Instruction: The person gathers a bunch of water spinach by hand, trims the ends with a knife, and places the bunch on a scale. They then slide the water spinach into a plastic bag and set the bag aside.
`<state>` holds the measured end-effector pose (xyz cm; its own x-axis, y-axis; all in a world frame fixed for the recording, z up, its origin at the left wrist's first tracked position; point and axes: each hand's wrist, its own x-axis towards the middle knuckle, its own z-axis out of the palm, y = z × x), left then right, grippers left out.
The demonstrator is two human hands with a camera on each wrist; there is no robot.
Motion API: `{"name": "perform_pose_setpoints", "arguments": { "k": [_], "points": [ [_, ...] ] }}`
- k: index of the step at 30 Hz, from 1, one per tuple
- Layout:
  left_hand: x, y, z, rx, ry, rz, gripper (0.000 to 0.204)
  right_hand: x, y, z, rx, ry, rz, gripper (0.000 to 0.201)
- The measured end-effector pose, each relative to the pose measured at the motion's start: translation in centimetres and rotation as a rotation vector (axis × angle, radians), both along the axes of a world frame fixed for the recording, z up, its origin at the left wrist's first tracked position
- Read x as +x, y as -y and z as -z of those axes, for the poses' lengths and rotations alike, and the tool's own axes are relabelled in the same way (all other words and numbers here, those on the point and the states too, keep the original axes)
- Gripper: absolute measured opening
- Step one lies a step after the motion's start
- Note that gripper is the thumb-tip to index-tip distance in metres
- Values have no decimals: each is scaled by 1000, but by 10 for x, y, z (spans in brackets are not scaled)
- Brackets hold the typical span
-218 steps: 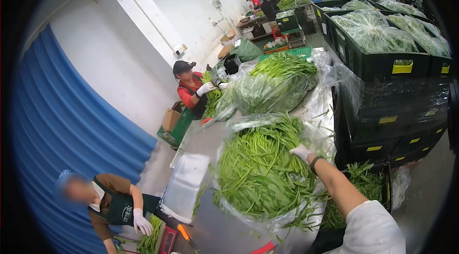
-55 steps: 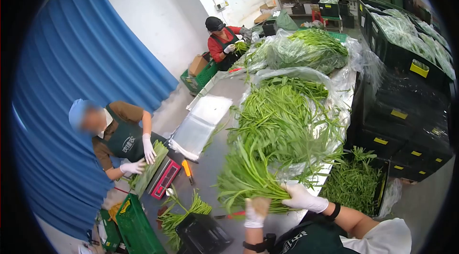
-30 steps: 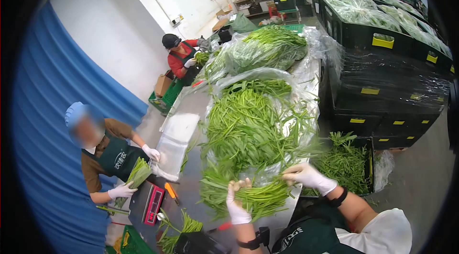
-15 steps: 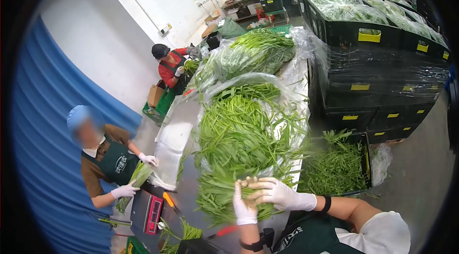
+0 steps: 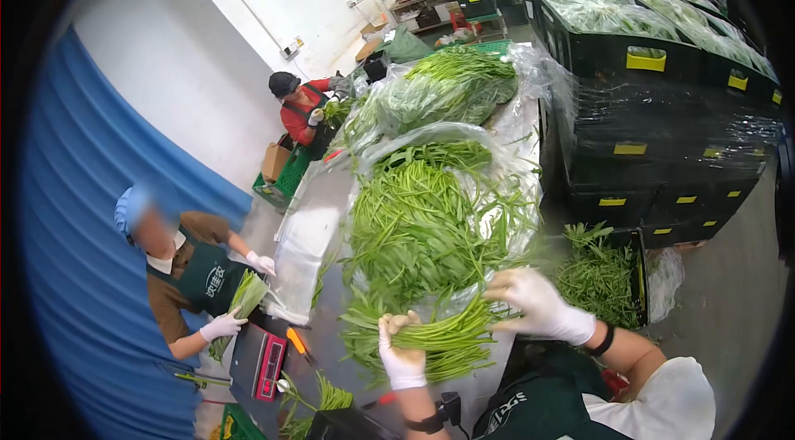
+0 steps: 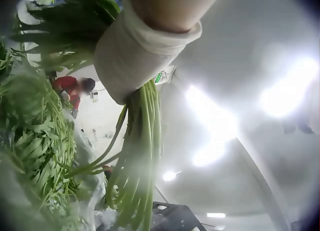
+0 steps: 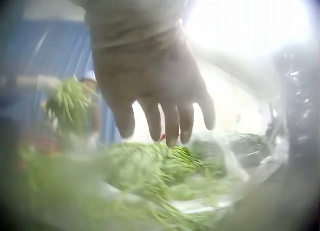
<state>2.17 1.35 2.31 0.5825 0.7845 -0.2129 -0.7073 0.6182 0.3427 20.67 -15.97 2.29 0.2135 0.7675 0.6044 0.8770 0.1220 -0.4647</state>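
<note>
My gloved left hand (image 5: 403, 354) grips a bunch of long green stems (image 5: 455, 341) near the table's front edge, leaves to the left and stem ends to the right. In the left wrist view the stems (image 6: 142, 156) hang out past the gloved hand (image 6: 135, 56). My gloved right hand (image 5: 538, 306) is just right of the bunch; in the right wrist view that hand (image 7: 155, 91) has its fingers spread and nothing in them. Beyond lies a big heap of leafy greens (image 5: 414, 225) on an opened plastic bag (image 5: 522, 183).
A red scale (image 5: 269, 367), an orange-handled knife (image 5: 297, 341) and clear bags (image 5: 306, 250) lie left on the table. Another worker (image 5: 199, 274) holds greens there. Black crates (image 5: 646, 150) stand right, above a crate of loose greens (image 5: 600, 278). A worker in red (image 5: 302, 109) stands farther back.
My right hand has moved right, away from my left hand, and its fingers have spread. The left hand has shifted slightly left with the bunch, whose stems now show.
</note>
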Motion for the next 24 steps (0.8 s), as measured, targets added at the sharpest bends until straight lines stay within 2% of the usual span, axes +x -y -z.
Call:
{"name": "perform_pose_setpoints", "arguments": {
  "k": [3,5,7,8,9,10,11,13,14,15,17,19,21,23,24],
  "points": [
    [2,6,-4,73,38,23,14,-42,-24,2,10,81,18,28],
    [-2,5,-2,100,107,46,14,-46,-37,13,71,-39,15,19],
    [-5,9,-4,123,174,56,14,-34,-37,17,84,-349,-82,15],
    [-2,16,-8,120,65,44,14,-23,-38,21,98,-447,-167,13],
    [0,22,-8,116,-41,34,14,-16,-33,23,47,-450,-147,11],
    [2,21,-1,101,4,50,14,-11,-27,27,-56,-560,-95,12],
    [-1,17,3,99,7,47,14,-3,-19,30,-59,-552,101,12],
    [-11,6,5,77,45,-45,14,31,-4,39,44,93,590,9],
    [-18,1,6,5,241,0,13,45,8,33,-181,257,703,9],
    [-20,0,5,3,243,-8,13,59,16,46,-280,229,733,6],
    [-22,-3,2,-17,234,-40,14,46,12,31,-90,131,592,9],
    [-20,-2,5,40,271,20,15,13,-5,21,11,-162,188,18],
    [-12,2,4,42,231,38,14,-18,-22,-3,53,-181,-32,25],
    [-10,6,4,60,223,54,15,-42,-37,-11,8,-13,-28,28],
    [-10,10,0,55,215,82,15,-48,-42,-9,10,-17,-27,28]
  ]
}}
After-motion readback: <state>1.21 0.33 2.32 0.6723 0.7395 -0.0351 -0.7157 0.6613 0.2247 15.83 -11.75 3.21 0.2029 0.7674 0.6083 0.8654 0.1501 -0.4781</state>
